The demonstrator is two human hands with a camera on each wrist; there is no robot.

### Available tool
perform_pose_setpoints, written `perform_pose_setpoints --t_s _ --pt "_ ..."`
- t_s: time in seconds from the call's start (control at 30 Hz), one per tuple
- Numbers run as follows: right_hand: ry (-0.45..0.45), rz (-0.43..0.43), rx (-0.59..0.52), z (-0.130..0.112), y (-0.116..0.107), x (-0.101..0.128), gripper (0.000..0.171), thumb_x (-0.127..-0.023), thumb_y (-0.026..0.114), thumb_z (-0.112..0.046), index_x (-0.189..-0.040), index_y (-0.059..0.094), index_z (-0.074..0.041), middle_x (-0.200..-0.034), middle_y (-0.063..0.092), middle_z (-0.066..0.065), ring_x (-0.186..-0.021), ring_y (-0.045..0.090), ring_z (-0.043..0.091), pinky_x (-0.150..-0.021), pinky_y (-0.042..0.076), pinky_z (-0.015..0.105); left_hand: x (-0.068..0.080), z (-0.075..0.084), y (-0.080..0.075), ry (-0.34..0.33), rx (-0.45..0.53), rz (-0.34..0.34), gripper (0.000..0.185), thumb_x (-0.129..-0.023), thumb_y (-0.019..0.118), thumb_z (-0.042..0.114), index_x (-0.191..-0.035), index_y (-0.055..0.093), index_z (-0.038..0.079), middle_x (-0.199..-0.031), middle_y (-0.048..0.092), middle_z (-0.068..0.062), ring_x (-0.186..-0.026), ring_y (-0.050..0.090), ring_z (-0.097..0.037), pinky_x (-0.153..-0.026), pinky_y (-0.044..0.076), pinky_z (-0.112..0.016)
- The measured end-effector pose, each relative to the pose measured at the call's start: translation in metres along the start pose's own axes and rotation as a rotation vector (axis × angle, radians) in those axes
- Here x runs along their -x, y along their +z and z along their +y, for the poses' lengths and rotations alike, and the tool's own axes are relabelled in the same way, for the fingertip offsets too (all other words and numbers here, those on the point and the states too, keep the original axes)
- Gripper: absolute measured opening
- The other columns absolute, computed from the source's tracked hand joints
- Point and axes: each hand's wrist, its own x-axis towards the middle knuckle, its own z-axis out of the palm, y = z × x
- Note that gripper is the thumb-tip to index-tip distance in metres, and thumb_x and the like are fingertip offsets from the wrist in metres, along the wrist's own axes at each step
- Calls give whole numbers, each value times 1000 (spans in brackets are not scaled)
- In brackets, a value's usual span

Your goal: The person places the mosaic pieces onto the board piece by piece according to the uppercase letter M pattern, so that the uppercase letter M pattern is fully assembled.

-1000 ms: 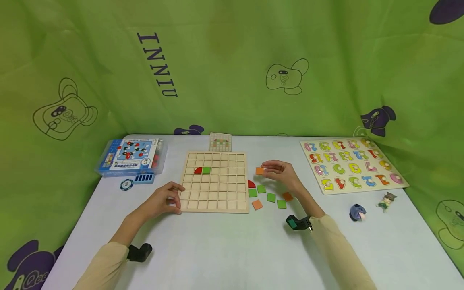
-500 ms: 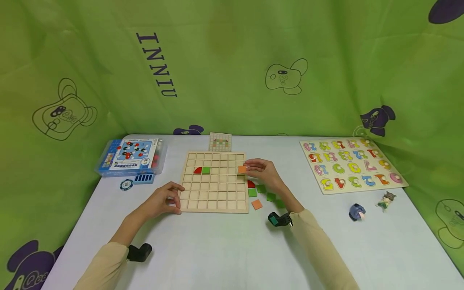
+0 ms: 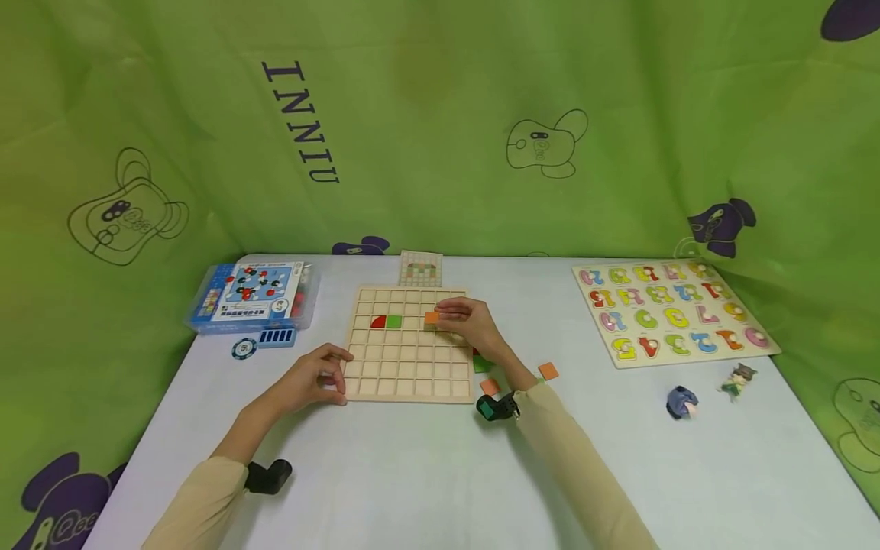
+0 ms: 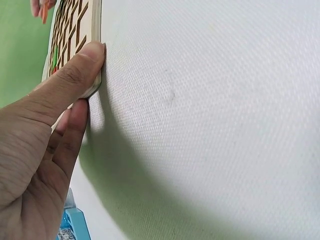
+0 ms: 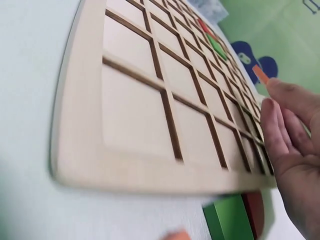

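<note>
A light wooden grid board (image 3: 406, 374) lies on the white table. A red quarter-circle tile (image 3: 378, 322) and a green square tile (image 3: 394, 321) sit side by side in its cells. At the board's near left corner, my left hand (image 3: 309, 382) grips the rim between thumb and fingers, as the left wrist view also shows. My right hand (image 3: 473, 328) pinches an orange square tile (image 3: 431, 318) by its edge above the board's right half. In the right wrist view that orange tile (image 5: 260, 75) is held clear of the cells.
Loose orange tiles (image 3: 548, 371) and green tiles (image 3: 483, 364) lie right of the board, partly hidden by my right arm. A pattern card (image 3: 421, 269) touches the far edge. Around are a boxed molecule kit (image 3: 254, 294), a round chip (image 3: 244, 349), a number puzzle (image 3: 674, 309) and small figurines (image 3: 682, 402).
My right hand has carried the orange tile leftward, from beside the board to over its right half. My left hand stays at the corner.
</note>
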Motion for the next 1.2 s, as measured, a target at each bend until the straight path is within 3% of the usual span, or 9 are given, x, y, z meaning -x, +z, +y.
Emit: perform_pose_setpoints --t_s 0.2,0.43,0.57,0.77,1.0,1.2 --pt "-55 8 130 -1 14 -7 35 -80 73 5 -114 63 8 -109 66 22 -94 64 33 -81 55 29 -1 0 0 9 4 0 22 -69 83 1 -69 64 11 -126 50 -21 -117 48 -39 -85 54 -36" --pt "-93 36 273 2 28 -12 33 -79 74 5 -111 66 6 -104 68 19 -89 67 28 -76 56 26 -2 -1 1 14 -3 1 22 -68 83 1 -69 64 11 -126 50 -20 -116 49 -38 -85 54 -35" --pt "-97 28 294 -1 33 -13 32 -79 73 5 -110 65 8 -101 68 20 -87 67 28 -75 56 25 -3 0 1 17 0 1 22 -68 83 1 -69 64 11 -126 50 -20 -115 49 -38 -85 54 -34" --pt "-94 43 284 1 36 -14 34 -79 73 6 -111 64 9 -101 68 21 -87 68 29 -75 57 27 -3 1 2 15 12 -4 21 -68 83 0 -69 64 9 -126 50 -21 -116 49 -39 -86 54 -35" --pt "-54 28 183 -2 36 -12 33 -81 71 7 -113 62 10 -104 66 22 -92 67 31 -77 56 27 -3 0 2 15 10 -1 22 -67 83 -1 -69 64 9 -126 50 -20 -116 49 -39 -85 54 -34" --pt "-39 20 101 -10 24 -5 34 -83 69 7 -116 60 9 -113 63 25 -99 64 35 -84 55 29 -1 0 1 15 10 3 23 -67 83 -1 -69 63 9 -125 50 -21 -116 48 -39 -85 54 -35"
